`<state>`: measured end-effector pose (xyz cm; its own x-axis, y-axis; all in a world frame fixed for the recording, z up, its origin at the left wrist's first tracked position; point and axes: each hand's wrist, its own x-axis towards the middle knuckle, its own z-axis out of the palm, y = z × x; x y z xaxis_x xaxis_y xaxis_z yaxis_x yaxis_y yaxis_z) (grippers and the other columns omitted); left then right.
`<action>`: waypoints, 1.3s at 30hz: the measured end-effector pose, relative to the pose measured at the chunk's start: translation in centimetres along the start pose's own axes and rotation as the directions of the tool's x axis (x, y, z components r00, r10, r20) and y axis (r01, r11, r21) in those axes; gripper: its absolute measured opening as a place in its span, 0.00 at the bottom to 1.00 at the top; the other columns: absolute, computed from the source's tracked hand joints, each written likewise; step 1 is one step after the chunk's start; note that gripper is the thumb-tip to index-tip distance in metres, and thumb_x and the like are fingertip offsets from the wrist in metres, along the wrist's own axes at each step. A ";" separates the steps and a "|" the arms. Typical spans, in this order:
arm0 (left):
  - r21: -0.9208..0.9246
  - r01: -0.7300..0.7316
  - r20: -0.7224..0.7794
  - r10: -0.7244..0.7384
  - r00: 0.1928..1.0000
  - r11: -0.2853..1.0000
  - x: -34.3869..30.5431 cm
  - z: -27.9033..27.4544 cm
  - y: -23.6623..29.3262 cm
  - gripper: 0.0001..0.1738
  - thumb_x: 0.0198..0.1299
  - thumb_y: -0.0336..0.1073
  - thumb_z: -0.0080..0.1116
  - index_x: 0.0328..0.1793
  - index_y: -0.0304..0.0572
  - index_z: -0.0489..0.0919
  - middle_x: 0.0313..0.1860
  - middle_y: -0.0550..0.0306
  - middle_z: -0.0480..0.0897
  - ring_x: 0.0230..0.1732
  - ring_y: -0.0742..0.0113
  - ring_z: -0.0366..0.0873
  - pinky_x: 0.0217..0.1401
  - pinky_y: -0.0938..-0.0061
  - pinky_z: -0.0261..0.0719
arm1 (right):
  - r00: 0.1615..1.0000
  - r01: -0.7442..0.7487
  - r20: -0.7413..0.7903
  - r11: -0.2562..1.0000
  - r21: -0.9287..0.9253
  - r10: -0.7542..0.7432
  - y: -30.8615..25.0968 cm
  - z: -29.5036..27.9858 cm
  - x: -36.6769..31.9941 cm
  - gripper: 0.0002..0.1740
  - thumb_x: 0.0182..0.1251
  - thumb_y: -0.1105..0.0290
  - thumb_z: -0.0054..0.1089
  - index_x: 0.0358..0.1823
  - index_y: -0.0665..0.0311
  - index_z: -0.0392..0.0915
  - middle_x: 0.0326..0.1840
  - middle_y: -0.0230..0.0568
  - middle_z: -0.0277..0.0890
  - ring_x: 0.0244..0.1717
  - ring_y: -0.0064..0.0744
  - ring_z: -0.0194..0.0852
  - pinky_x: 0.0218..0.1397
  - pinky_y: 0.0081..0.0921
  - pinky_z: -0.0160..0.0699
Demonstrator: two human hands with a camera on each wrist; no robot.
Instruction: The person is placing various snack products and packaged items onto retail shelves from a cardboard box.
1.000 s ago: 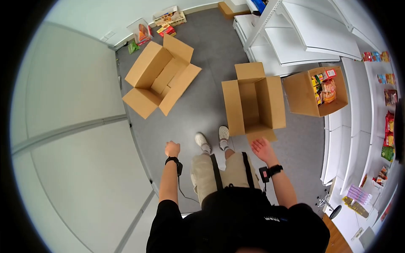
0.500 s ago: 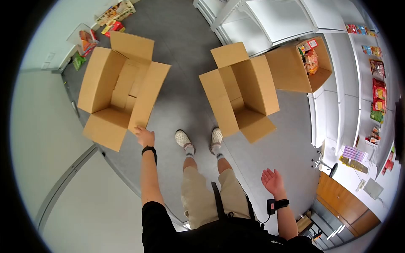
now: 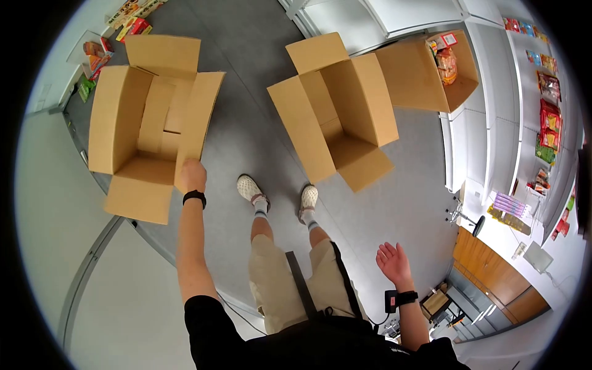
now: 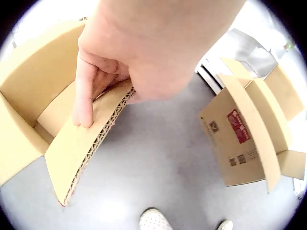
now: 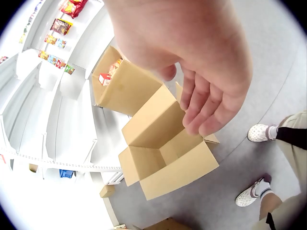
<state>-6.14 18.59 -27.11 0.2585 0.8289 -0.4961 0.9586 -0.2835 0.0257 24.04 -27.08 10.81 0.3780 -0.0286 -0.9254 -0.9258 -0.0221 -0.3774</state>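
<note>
On the floor at the left stands an open cardboard box (image 3: 121,123) with its flaps spread and nothing visible inside. My left hand (image 3: 193,175) grips the near right flap (image 3: 201,117) of that box. In the left wrist view the fingers (image 4: 84,108) lie over the inner face of the flap and the thumb is behind its corrugated edge. My right hand (image 3: 394,265) hangs in the air with loosely bent fingers and holds nothing. Farther ahead of it stands a second open box (image 3: 370,86), its inside bare.
A third box (image 3: 412,77) with snack packets (image 3: 446,66) leans by the white shelves (image 3: 478,123) at the right. Several snack packs (image 3: 97,54) lie by the wall at the far left. A stool (image 3: 478,226) stands at the right.
The view has swung and moved toward the left box. My left hand reached out to its flap and took hold of it. My right hand drew away from the middle box.
</note>
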 end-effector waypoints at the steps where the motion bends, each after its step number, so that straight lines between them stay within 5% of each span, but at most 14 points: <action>1: -0.072 -0.037 0.034 0.039 0.999 0.997 -0.3 -0.4 0.5 0.12 0.60 0.33 0.49 0.40 0.28 0.76 0.32 0.43 0.82 0.34 0.53 0.85 0.35 0.68 0.84 | 1.000 -0.006 0.002 1.000 -0.006 0.006 0.1 -0.2 0.2 0.23 0.72 0.53 0.47 0.52 0.67 0.70 0.52 0.47 0.74 0.53 0.45 0.70 0.61 0.40 0.69; 10: -0.325 -0.009 -0.004 0.008 1.000 0.946 -5.3 -1.5 14.5 0.12 0.58 0.33 0.50 0.39 0.28 0.77 0.33 0.40 0.82 0.38 0.50 0.84 0.37 0.62 0.84 | 0.996 -0.048 0.073 0.999 -0.023 0.050 -4.2 -1.0 3.7 0.23 0.72 0.54 0.47 0.53 0.69 0.69 0.54 0.50 0.71 0.54 0.44 0.68 0.62 0.41 0.69; 12: -0.031 -0.171 -0.059 0.169 0.984 0.985 -6.8 -1.4 17.4 0.17 0.57 0.33 0.52 0.48 0.23 0.73 0.41 0.35 0.79 0.38 0.51 0.84 0.35 0.65 0.83 | 0.994 -0.066 0.078 0.996 -0.066 0.071 -6.5 -1.8 5.2 0.23 0.72 0.54 0.46 0.53 0.69 0.68 0.54 0.49 0.71 0.53 0.44 0.69 0.61 0.41 0.70; 14: -0.043 -0.168 -0.097 0.163 0.982 0.985 -7.7 -1.3 20.5 0.26 0.55 0.32 0.54 0.57 0.19 0.66 0.51 0.31 0.74 0.37 0.51 0.84 0.34 0.68 0.83 | 0.992 -0.067 0.099 0.992 -0.111 0.078 -9.0 -2.7 7.3 0.24 0.72 0.53 0.46 0.54 0.69 0.68 0.54 0.49 0.71 0.52 0.45 0.70 0.59 0.40 0.72; 16: -0.365 -0.029 -0.107 -0.011 0.994 0.930 -8.7 -2.3 24.0 0.37 0.53 0.32 0.56 0.66 0.17 0.57 0.62 0.28 0.65 0.35 0.52 0.84 0.33 0.71 0.82 | 0.990 -0.057 0.118 0.987 -0.150 0.075 -11.6 -4.1 8.9 0.24 0.72 0.53 0.45 0.54 0.69 0.67 0.54 0.50 0.71 0.51 0.45 0.70 0.57 0.40 0.73; 19: -0.325 0.097 0.004 -0.101 0.995 0.941 -9.5 -4.0 29.7 0.45 0.53 0.32 0.56 0.71 0.17 0.45 0.71 0.28 0.53 0.35 0.54 0.84 0.32 0.75 0.81 | 0.996 -0.035 0.078 0.982 -0.183 0.050 -15.6 -6.0 9.5 0.25 0.72 0.53 0.45 0.54 0.70 0.66 0.54 0.50 0.71 0.50 0.46 0.71 0.55 0.41 0.74; 23: -0.307 0.130 -0.007 -0.139 0.990 0.943 -9.2 -5.2 35.5 0.46 0.55 0.36 0.55 0.72 0.18 0.45 0.73 0.30 0.52 0.34 0.53 0.83 0.33 0.71 0.82 | 0.997 -0.059 0.038 0.990 -0.126 0.064 -17.3 -9.0 9.1 0.24 0.72 0.54 0.45 0.54 0.69 0.67 0.54 0.51 0.71 0.51 0.45 0.71 0.56 0.41 0.74; 26: -0.363 0.028 0.040 -0.014 0.999 0.931 -8.9 -3.8 36.4 0.47 0.54 0.40 0.55 0.73 0.22 0.46 0.74 0.32 0.51 0.39 0.51 0.82 0.38 0.64 0.82 | 0.994 -0.103 0.018 0.986 -0.134 0.106 -16.4 -10.3 9.9 0.24 0.72 0.54 0.46 0.55 0.69 0.67 0.54 0.51 0.71 0.51 0.45 0.71 0.57 0.41 0.73; 27: -0.421 -0.017 0.095 0.063 0.994 0.907 -9.0 -3.7 36.3 0.48 0.55 0.44 0.56 0.74 0.26 0.47 0.75 0.34 0.51 0.49 0.45 0.79 0.44 0.57 0.81 | 0.994 -0.103 0.012 0.985 -0.135 0.105 -16.0 -10.4 9.9 0.24 0.72 0.54 0.46 0.55 0.69 0.67 0.54 0.51 0.71 0.52 0.45 0.71 0.57 0.40 0.73; 30: -0.313 0.054 0.248 0.026 0.968 0.948 -9.7 -3.3 36.7 0.49 0.56 0.51 0.56 0.75 0.29 0.47 0.75 0.33 0.50 0.61 0.36 0.69 0.58 0.54 0.74 | 0.990 -0.109 0.070 0.984 -0.144 0.120 -15.3 -10.3 10.3 0.24 0.72 0.54 0.47 0.55 0.69 0.68 0.54 0.50 0.72 0.52 0.45 0.71 0.58 0.40 0.73; 33: -0.482 0.179 0.219 -0.080 0.972 0.858 -11.4 -2.2 36.1 0.48 0.56 0.53 0.55 0.75 0.32 0.51 0.75 0.36 0.51 0.64 0.32 0.65 0.61 0.51 0.72 | 0.984 -0.120 0.108 0.979 -0.167 0.140 -15.3 -10.4 10.9 0.24 0.72 0.53 0.47 0.55 0.68 0.68 0.54 0.50 0.73 0.52 0.45 0.72 0.58 0.40 0.73; 39: -0.494 -0.053 0.234 0.191 0.953 0.868 -13.3 -1.0 34.0 0.43 0.56 0.53 0.55 0.74 0.43 0.57 0.73 0.34 0.56 0.65 0.31 0.63 0.64 0.51 0.69 | 0.991 -0.101 0.067 0.975 -0.199 0.117 -15.7 -11.0 11.5 0.24 0.72 0.53 0.46 0.54 0.68 0.68 0.54 0.49 0.73 0.52 0.45 0.72 0.57 0.41 0.73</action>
<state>23.15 -1.55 -18.79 0.4014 0.6231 -0.6712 0.8775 -0.0517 0.4768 43.06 -38.09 6.50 0.2656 0.0365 -0.9634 -0.9387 -0.2179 -0.2670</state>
